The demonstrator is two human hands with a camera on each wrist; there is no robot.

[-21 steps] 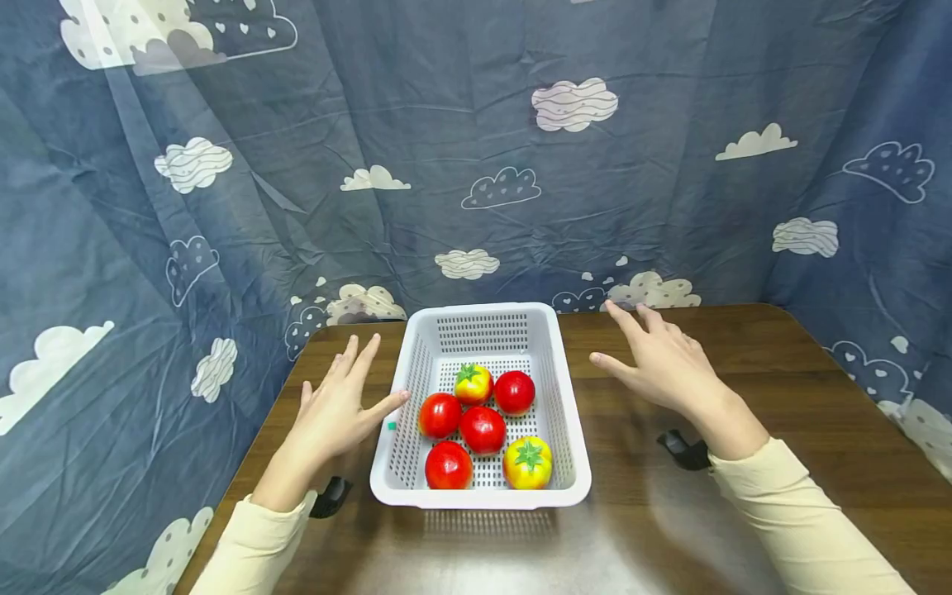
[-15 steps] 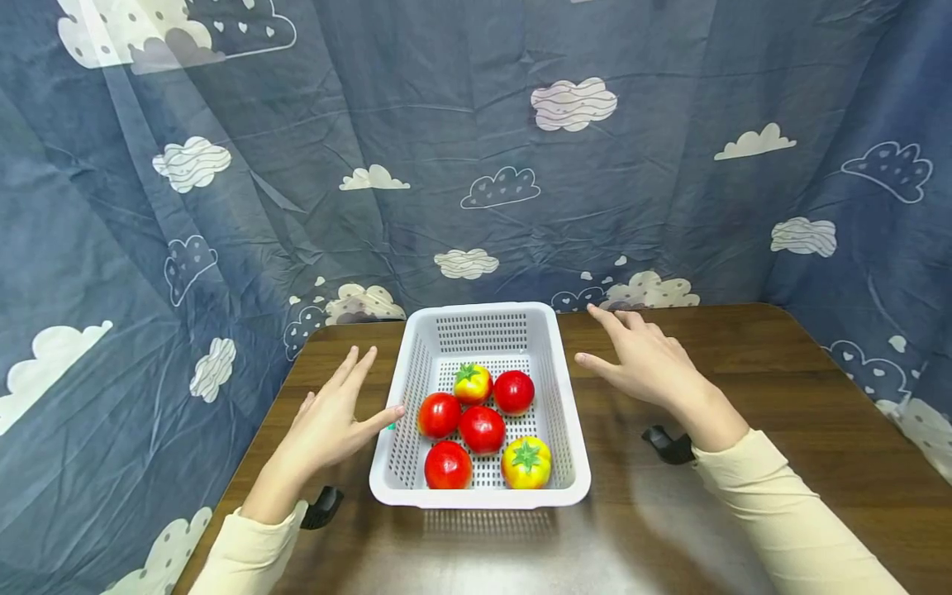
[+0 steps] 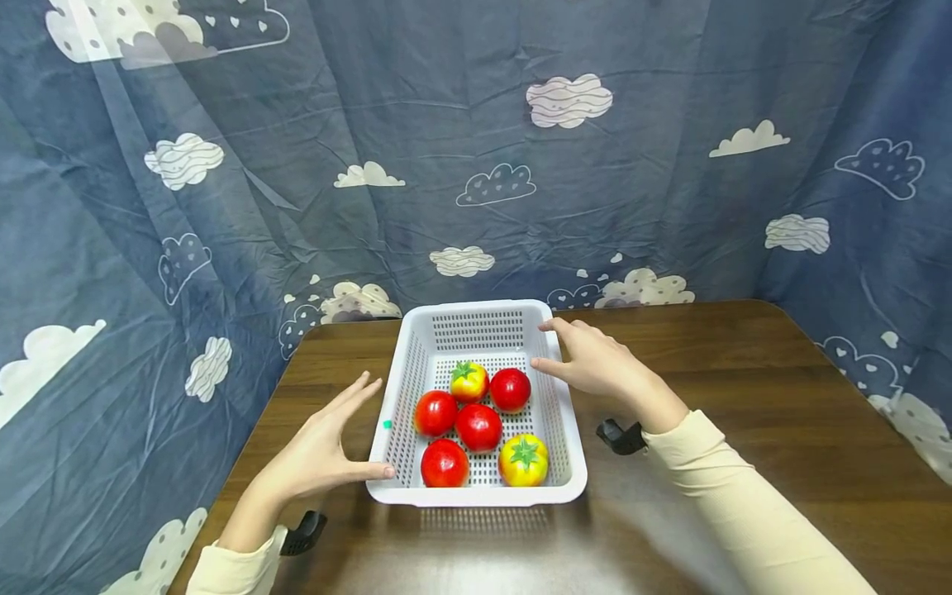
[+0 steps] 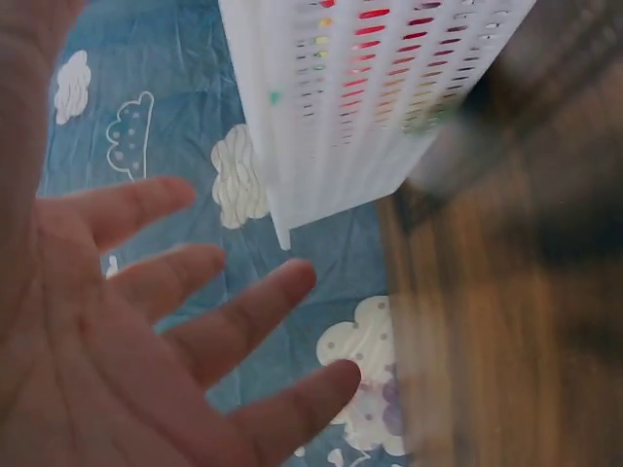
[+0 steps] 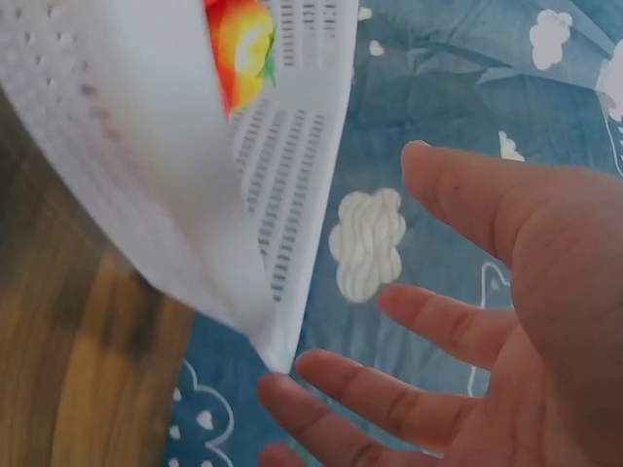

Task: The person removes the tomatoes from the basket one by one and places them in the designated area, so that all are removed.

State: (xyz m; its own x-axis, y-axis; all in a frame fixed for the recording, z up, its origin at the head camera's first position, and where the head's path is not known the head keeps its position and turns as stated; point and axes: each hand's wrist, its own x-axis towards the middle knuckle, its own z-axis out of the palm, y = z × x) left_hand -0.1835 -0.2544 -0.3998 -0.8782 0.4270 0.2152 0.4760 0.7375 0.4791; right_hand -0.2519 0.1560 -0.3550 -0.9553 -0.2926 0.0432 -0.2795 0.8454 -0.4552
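Observation:
A white perforated plastic basket [image 3: 476,497] stands on the table with several tomatoes inside. Red tomatoes [image 3: 479,428] fill its middle, a yellow one with a green top [image 3: 524,460] lies at the near right, and a red-yellow one [image 3: 469,383] sits farther back. My left hand [image 3: 316,450] is spread beside the basket's left wall, its thumb overlapping the near-left rim in the head view. Over the right rim, my right hand [image 3: 598,360] reaches with fingers extended and parted. Both wrist views show the palms facing the basket walls, nothing held in either.
The brown wooden table [image 3: 699,355] extends to both sides of the basket. A blue-grey curtain [image 3: 416,215] with white clouds hangs right behind the table's back edge and along the left and right. Black straps [image 3: 621,437] sit at the wrists.
My right hand has moved left, from beside the basket to over its right rim. My left hand has lowered and turned, its thumb now nearer the basket's front-left corner. The tomatoes stay put.

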